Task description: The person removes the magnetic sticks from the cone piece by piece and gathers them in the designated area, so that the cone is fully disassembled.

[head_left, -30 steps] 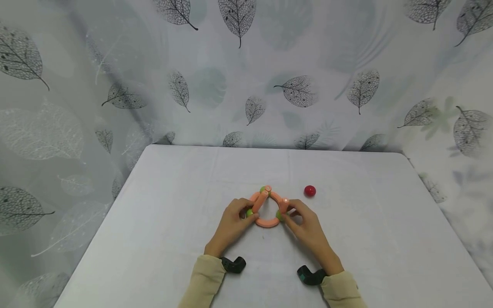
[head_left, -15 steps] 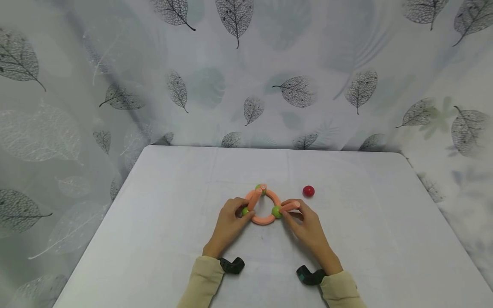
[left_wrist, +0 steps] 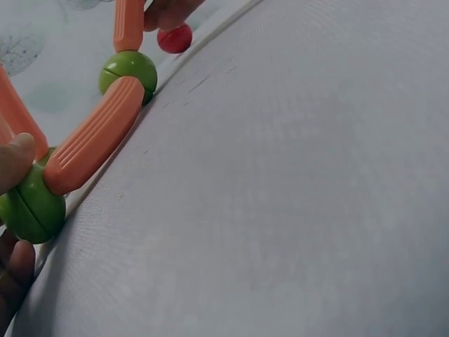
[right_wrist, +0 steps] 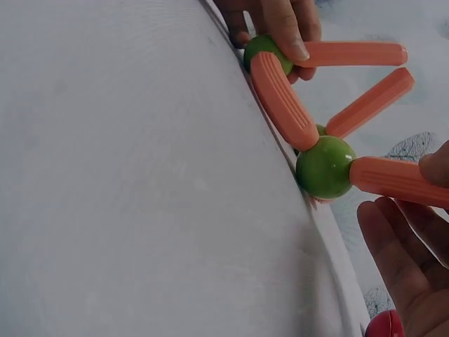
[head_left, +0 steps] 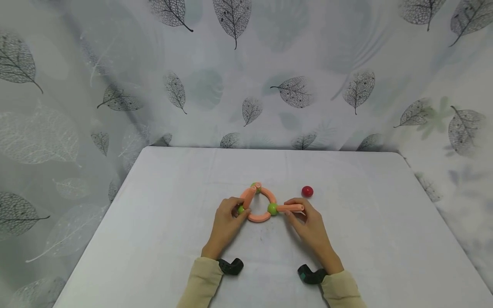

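On the table is a ring of curved orange pieces [head_left: 259,217] joined by green balls, with straight orange rods attached. My left hand [head_left: 227,218] pinches the left green ball [left_wrist: 34,205], thumb above and fingers below. An upright rod [head_left: 249,197] leans from that ball, and another rises from the far joint. From the right green ball [right_wrist: 325,167] a straight orange rod [head_left: 290,208] points right. My right hand [head_left: 310,222] holds this rod; in the right wrist view the thumb is on it and the fingers are beneath.
A red ball [head_left: 307,191] sits on the white table [head_left: 173,192], just beyond my right hand. Behind the table hangs a leaf-patterned cloth [head_left: 254,64]. Each wrist wears a dark camera mount [head_left: 312,274].
The right rod has swung down from upright until it points right, turned by my right hand. The ring and my left hand have shifted slightly left in the head view.
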`<control>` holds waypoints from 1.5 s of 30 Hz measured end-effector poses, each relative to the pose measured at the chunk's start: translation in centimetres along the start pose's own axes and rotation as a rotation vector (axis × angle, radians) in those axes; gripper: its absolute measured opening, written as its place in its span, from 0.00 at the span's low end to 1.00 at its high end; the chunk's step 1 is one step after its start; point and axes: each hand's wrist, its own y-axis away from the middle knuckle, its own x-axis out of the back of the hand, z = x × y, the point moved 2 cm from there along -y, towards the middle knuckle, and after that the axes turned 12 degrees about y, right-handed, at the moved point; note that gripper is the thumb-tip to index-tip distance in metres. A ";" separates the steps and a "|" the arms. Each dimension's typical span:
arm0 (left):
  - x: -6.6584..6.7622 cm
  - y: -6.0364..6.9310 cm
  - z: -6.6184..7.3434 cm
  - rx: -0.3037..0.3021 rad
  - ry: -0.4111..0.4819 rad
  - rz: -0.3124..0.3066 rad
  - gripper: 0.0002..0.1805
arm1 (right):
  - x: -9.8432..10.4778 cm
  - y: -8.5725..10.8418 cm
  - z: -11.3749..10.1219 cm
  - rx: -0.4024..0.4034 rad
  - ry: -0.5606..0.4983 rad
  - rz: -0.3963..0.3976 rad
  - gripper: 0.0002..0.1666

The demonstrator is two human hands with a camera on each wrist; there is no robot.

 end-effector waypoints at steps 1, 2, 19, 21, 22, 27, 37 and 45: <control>0.0 0.0 0.0 -0.002 -0.005 0.006 0.16 | 0.1 0.0 0.0 -0.001 0.004 -0.003 0.16; 0.0 0.0 0.0 -0.004 -0.010 0.011 0.16 | 0.2 0.1 0.0 0.003 0.011 -0.004 0.17; 0.4 0.1 1.0 0.066 -0.058 0.034 0.17 | 1.6 -0.2 0.9 0.035 0.248 -0.026 0.18; 0.6 0.3 1.4 0.102 -0.036 0.035 0.18 | 1.7 -0.1 0.9 0.032 0.284 -0.031 0.18; 0.7 0.5 1.7 0.119 -0.028 0.040 0.18 | 1.7 -0.1 1.0 0.027 0.299 -0.035 0.18; 1.4 1.5 3.2 0.164 -0.070 0.092 0.17 | 1.9 0.0 1.0 -0.019 0.345 -0.067 0.17; -0.1 2.9 6.9 -0.156 -0.241 0.067 0.13 | 1.8 -0.2 1.2 -0.049 0.444 -0.106 0.15; -3.8 2.5 8.6 -0.210 -0.203 -0.055 0.14 | 1.6 -0.1 1.5 -0.017 0.449 -0.105 0.16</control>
